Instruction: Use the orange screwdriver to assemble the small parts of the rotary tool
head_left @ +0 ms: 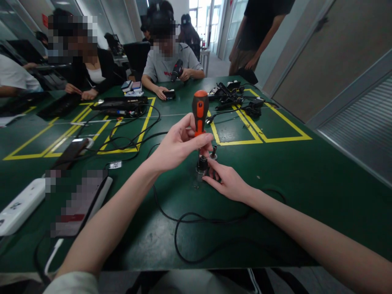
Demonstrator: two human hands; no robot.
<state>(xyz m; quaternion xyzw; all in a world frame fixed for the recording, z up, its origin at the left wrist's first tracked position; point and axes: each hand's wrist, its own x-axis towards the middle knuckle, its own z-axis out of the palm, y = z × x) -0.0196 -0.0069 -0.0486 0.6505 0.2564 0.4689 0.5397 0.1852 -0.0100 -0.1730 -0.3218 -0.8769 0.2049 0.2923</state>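
Note:
My left hand [180,143] is closed around the lower handle of an orange and black screwdriver [200,110], which stands upright with its tip down in a small dark round part [201,165] on the green table [306,175]. My right hand [226,179] rests on the table with its fingertips pinching that part from the right. A second small dark part [213,154] sits just behind it, apart from both hands.
A black cable [190,228] loops on the table in front of me. A white power strip [21,206] and a phone [73,151] lie at the left. Other people sit at the far side with tools; cables and chargers [235,96] lie inside yellow floor-tape boxes.

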